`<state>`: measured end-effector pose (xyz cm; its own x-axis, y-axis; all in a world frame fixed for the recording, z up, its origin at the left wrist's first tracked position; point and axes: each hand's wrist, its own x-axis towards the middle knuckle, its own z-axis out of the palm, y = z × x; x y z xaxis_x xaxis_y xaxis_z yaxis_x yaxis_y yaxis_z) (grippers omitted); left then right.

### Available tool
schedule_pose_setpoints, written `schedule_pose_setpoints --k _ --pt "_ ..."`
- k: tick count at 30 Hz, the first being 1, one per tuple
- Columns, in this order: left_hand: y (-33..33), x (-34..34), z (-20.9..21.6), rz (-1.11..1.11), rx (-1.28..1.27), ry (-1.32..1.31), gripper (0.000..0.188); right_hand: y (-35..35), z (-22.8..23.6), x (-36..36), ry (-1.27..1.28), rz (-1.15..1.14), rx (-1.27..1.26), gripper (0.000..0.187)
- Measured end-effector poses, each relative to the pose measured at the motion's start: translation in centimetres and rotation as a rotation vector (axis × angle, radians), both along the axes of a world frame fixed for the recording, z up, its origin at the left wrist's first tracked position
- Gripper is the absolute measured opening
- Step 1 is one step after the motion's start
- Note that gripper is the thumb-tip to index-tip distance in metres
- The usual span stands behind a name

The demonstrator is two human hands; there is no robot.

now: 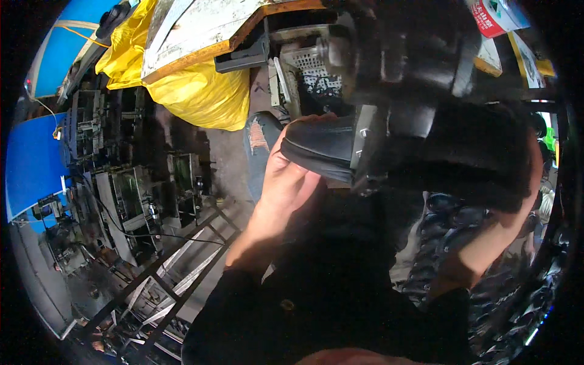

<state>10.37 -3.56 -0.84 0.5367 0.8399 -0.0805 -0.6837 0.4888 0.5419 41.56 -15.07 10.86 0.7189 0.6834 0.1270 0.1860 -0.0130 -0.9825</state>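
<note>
My left hand (291, 173) is closed round the rounded end of a black, leather-like piece (322, 145) with a seam along it. The piece reaches right, up to a metal plate with bolts (364, 139) on a large dark machine (413, 55). My right hand (533, 170) curves round the far right side of a dark mass below the machine. Its fingers are hidden there, and deep shadow keeps me from telling what it touches.
A yellow sack (207, 100) lies under a worn white board (188, 36) at upper left. Beyond the machine stands a white perforated crate (310, 64). Metal frames (131, 204) fill the left. Several glossy black pieces (453, 210) lie at lower right.
</note>
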Motion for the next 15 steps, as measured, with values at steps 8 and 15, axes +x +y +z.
schedule_pose_setpoints --k 8,15 --pt "0.2 -2.3 -2.2 0.023 -0.113 -0.049 0.055 0.5 -1.9 -3.8 -0.017 0.202 0.340 0.047" --pt "0.9 -7.3 -1.3 0.181 -0.104 0.102 0.051 1.3 -4.7 -7.6 -0.185 0.184 0.085 0.060"
